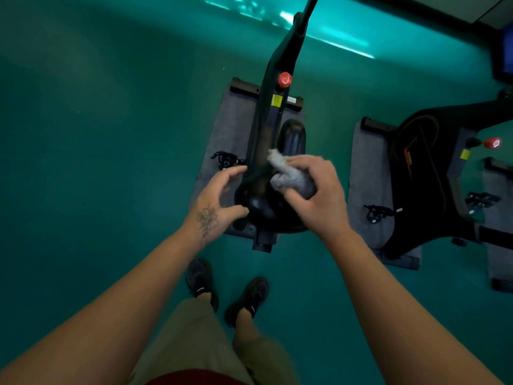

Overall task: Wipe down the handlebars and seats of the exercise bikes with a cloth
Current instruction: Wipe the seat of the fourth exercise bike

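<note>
I look straight down on a black exercise bike (273, 112) with a red knob (284, 79) on its frame. Its black seat (258, 202) is right below my hands. My right hand (319, 195) grips a bunched grey cloth (288, 175) and holds it against the right side of the seat, near the nose. My left hand (219, 201) hovers at the seat's left edge, fingers spread and relaxed, thumb close to the saddle. The handlebars are out of view.
The bike stands on a grey mat (230, 126) on a teal floor. A second black bike (427, 173) on its own mat stands to the right, pedals (376, 213) sticking out. My two feet in dark shoes (201, 282) stand just behind the seat.
</note>
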The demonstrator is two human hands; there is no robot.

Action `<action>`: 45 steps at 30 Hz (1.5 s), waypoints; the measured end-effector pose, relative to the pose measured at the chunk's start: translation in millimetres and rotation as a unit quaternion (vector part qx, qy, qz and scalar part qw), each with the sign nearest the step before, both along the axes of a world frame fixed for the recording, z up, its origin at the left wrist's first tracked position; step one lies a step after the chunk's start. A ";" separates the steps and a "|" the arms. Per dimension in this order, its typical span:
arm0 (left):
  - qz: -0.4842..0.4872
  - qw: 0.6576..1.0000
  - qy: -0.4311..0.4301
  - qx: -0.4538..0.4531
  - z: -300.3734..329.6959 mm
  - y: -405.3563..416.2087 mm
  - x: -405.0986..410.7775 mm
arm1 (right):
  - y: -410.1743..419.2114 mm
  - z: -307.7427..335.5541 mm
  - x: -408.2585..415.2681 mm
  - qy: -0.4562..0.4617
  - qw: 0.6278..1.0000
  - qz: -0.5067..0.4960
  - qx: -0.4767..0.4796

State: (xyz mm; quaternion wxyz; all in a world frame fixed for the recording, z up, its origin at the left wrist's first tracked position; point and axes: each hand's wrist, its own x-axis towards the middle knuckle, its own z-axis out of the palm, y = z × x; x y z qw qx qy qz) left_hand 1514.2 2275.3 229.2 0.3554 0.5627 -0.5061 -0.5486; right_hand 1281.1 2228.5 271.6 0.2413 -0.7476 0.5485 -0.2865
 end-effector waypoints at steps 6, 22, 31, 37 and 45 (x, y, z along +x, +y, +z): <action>-0.067 0.996 -0.050 -0.036 6.6 -39.9 -16.3 | -59.5 -1.3 -16.4 -0.023 0.993 -0.116 -0.017; -0.121 0.978 -0.155 -0.068 -0.8 -8.3 -14.7 | 4.8 -16.9 5.5 0.121 0.992 -0.003 0.018; -0.103 0.984 -0.139 -0.050 -2.8 9.1 -23.4 | 34.1 -7.4 -1.3 0.098 0.993 0.030 0.053; -0.079 0.986 -0.142 -0.046 6.9 9.1 -31.3 | 27.3 8.5 -28.4 0.077 0.981 0.136 0.111; -0.096 0.970 -0.203 -0.094 20.9 -3.8 -58.4 | -30.4 3.0 -66.0 -0.056 0.991 -0.089 0.082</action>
